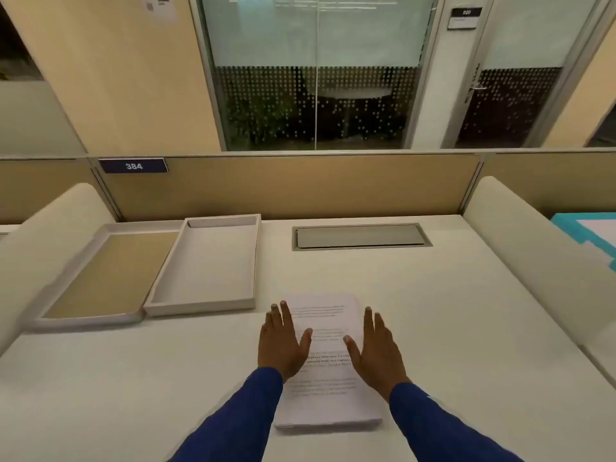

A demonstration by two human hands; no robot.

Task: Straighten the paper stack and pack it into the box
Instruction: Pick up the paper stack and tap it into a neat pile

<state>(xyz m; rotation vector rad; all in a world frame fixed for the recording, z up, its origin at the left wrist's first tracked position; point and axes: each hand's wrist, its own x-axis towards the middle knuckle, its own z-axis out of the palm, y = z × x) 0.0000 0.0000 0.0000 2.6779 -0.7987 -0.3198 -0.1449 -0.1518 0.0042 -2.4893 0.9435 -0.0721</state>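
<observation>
Here, the left hand (281, 345) and right hand (376, 351), fingers (286, 316) spread flat and gripping nothing, flanked the paper stack (328, 365) to square it; the open box (206, 261) waited nearby on the counter (433, 311).

A dark blue plate (133, 166) on the desk partition reads "384". The printed lines on the paper stack (328, 400) are too blurred to read.

An open-plan office is shown. A white desk (433, 311) is enclosed by a tan partition (300, 185), on which a number plate (133, 166) reading 384 is fixed at left. A cable hatch (361, 236) is set into the desk. Frosted glass (316, 71) and a door (506, 95) are seen behind.
</observation>
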